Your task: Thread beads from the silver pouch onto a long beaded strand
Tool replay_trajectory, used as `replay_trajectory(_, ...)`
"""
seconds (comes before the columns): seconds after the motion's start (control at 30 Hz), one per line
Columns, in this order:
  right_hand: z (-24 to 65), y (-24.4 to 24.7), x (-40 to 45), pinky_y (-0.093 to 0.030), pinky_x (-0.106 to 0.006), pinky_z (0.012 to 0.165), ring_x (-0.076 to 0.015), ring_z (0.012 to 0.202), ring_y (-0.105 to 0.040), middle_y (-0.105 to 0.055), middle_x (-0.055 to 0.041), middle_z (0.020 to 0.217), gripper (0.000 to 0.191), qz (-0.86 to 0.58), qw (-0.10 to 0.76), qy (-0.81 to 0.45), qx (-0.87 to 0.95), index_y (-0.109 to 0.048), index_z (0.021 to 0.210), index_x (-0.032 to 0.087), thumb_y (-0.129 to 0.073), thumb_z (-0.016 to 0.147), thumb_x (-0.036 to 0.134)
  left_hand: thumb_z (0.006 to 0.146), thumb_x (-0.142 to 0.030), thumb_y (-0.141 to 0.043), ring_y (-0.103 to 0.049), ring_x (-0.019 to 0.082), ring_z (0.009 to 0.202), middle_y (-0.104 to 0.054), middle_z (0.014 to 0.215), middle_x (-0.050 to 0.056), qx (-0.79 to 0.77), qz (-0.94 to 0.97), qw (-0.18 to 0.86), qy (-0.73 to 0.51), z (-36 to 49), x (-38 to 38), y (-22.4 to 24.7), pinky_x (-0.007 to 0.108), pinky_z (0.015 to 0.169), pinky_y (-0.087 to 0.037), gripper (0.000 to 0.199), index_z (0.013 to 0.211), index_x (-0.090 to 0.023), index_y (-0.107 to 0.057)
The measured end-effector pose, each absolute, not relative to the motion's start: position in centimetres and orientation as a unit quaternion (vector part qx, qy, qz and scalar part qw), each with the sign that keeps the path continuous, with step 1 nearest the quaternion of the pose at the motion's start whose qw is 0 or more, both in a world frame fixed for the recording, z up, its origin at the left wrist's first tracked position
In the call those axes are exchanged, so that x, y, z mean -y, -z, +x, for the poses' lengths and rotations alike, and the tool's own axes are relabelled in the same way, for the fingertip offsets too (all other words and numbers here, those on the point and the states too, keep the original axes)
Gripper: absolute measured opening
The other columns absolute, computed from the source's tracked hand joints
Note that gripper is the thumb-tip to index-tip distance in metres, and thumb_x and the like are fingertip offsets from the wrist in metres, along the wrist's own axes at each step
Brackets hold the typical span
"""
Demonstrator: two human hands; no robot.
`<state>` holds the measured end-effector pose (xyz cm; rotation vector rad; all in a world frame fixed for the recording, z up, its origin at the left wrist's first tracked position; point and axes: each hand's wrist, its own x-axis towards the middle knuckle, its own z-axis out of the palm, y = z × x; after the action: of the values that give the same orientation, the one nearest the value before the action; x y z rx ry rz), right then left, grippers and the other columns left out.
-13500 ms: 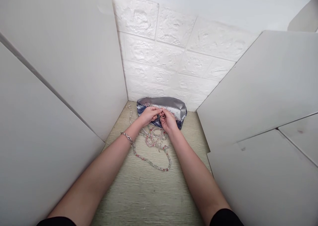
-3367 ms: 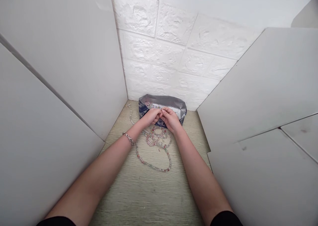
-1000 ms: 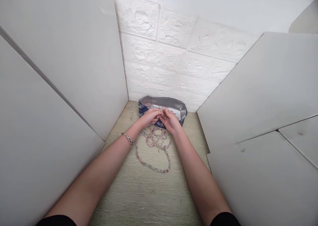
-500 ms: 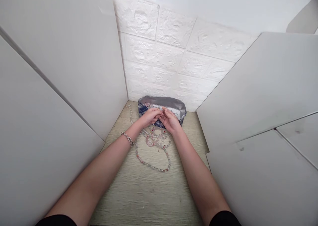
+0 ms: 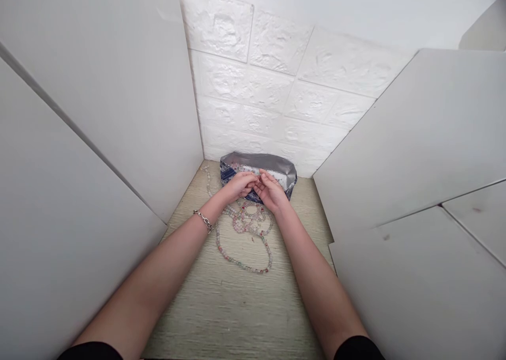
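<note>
My left hand (image 5: 241, 186) and my right hand (image 5: 272, 191) meet at the fingertips over the front of an open pouch. Both hands are pinched closed, and whatever lies between the fingers is too small to make out. The pouch (image 5: 272, 163) has a silver lining and a dark blue patterned outside, with small pinkish beads showing inside at the left. Below my hands, a long string of pale, pink and green beads (image 5: 248, 269) curls across the wooden surface, its upper loops bunched near my wrists. A chain bracelet (image 5: 203, 221) circles my left wrist.
White panels rise close on the left (image 5: 98, 112) and right (image 5: 415, 138). Behind the pouch stands a white brick-textured wall (image 5: 253, 91). The light wooden surface (image 5: 237, 312) runs between the panels toward me.
Hardly anything differs. Both hands keep their pinch in the same spot with only a tiny finger shift, and the view has tilted very slightly.
</note>
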<state>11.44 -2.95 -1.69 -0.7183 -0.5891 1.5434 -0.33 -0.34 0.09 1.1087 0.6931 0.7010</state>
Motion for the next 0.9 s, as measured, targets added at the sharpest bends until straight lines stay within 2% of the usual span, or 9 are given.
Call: replay_trajectory(0.9, 11.48, 1.88, 2.97, -0.046, -0.018, 0.062, -0.0059, 0.061, -0.056, -0.062, 0.0028, 0.067, 0.015, -0.307, 0.624, -0.668, 0.264, -0.059, 0.080, 0.020, -0.060, 0.065, 0.019, 0.069, -0.028, -0.050, -0.019, 0.000, 0.031, -0.025, 0.045, -0.008, -0.318, 0.518, 0.731, -0.310, -0.44, 0.17, 0.23, 0.016, 0.031, -0.008, 0.016, 0.062, -0.015, -0.043)
